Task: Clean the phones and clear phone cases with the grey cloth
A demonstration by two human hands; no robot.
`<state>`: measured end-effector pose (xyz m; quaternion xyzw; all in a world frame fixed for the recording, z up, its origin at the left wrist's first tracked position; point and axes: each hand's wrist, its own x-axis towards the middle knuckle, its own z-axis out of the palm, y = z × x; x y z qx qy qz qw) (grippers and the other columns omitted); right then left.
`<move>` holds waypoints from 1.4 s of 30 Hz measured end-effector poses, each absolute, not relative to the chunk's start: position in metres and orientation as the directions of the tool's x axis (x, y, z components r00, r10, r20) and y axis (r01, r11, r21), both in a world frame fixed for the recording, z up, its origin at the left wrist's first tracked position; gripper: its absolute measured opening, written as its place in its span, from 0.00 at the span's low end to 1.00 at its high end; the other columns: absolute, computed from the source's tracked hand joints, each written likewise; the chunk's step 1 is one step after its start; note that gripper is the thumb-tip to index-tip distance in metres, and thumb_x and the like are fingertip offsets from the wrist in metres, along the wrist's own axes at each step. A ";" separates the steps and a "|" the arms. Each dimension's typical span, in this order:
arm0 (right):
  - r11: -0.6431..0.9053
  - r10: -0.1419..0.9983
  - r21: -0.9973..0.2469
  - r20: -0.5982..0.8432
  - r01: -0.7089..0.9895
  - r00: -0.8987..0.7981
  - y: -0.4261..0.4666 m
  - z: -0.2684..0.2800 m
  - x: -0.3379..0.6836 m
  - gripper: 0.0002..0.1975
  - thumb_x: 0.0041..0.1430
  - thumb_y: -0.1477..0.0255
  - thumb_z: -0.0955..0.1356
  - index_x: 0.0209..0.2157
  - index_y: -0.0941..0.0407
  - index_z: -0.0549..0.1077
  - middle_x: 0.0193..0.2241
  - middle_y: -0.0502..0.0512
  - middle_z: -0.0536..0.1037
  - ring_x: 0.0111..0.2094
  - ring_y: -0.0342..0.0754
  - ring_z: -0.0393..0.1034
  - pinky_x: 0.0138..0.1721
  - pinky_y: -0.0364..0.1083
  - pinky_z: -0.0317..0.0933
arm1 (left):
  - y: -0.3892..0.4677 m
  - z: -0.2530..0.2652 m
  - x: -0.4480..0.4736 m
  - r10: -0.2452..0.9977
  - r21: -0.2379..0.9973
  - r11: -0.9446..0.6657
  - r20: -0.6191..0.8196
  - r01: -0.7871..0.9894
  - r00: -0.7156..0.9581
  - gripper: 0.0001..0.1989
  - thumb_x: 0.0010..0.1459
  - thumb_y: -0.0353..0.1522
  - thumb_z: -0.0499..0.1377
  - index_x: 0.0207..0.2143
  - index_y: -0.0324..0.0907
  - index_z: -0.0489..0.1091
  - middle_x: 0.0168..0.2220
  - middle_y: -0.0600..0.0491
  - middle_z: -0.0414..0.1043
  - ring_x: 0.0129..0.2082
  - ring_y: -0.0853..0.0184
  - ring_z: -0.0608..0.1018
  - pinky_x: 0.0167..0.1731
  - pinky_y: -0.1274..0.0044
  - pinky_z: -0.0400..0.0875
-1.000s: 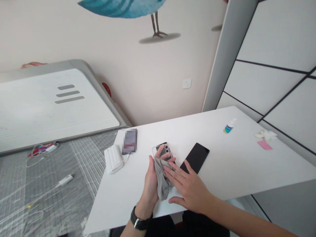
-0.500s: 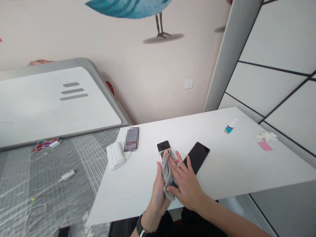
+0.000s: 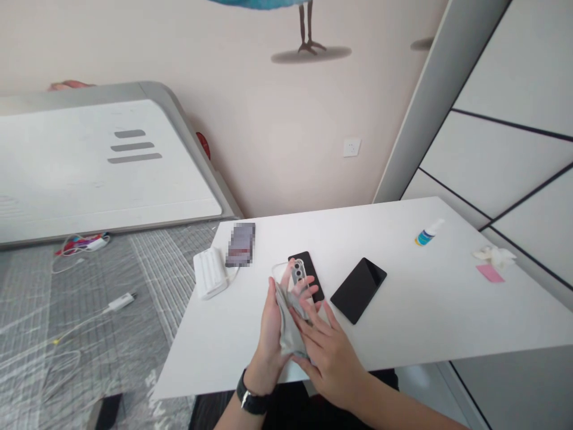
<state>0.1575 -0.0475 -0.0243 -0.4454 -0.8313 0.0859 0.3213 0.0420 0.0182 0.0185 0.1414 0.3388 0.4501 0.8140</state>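
Note:
In the head view my left hand is wrapped round a clear phone case; its fingers show through the see-through back, near the camera cutouts. A grey cloth lies bunched over the lower part of the case. My right hand presses that cloth against the case with its fingers nearly straight and its thumb low on the cloth. Just behind the case, a black phone lies flat on the table, partly covered from sight. To the right of my hands lies a dark tablet.
On the white table stand a small spray bottle, a crumpled tissue and a pink paper. At the left are a white power bank and a blurred-out purple packet. A bed with cables adjoins.
The clear case and cloth have shifted left and turned, so more of the case shows and the black phone behind is more exposed. My camera view has tilted slightly down.

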 end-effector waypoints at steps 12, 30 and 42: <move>0.042 0.901 -0.619 0.364 0.785 0.238 0.031 -0.013 0.252 0.24 0.73 0.55 0.58 0.38 0.58 0.76 0.29 0.59 0.79 0.32 0.55 0.76 0.36 0.52 0.70 | 0.050 0.009 -0.015 0.904 0.745 0.427 -0.371 -0.513 0.212 0.35 0.67 0.55 0.52 0.70 0.50 0.59 0.57 0.42 0.75 0.61 0.51 0.75 0.60 0.58 0.68; 0.161 0.984 -0.514 0.019 0.843 -0.177 0.014 -0.035 0.173 0.37 0.70 0.66 0.64 0.74 0.45 0.46 0.76 0.58 0.42 0.75 0.58 0.42 0.67 0.61 0.58 | 0.029 -0.046 -0.066 0.991 0.757 -0.122 0.057 0.642 0.121 0.40 0.68 0.45 0.57 0.75 0.47 0.42 0.73 0.39 0.52 0.73 0.47 0.54 0.69 0.48 0.49; 0.126 0.992 -0.552 0.072 0.824 -0.103 0.021 -0.038 0.162 0.48 0.60 0.74 0.69 0.75 0.50 0.40 0.76 0.60 0.45 0.74 0.61 0.47 0.62 0.61 0.66 | -0.006 -0.053 -0.090 0.936 0.441 -0.347 0.112 0.828 0.333 0.50 0.65 0.49 0.60 0.75 0.53 0.31 0.75 0.40 0.46 0.74 0.45 0.54 0.67 0.46 0.52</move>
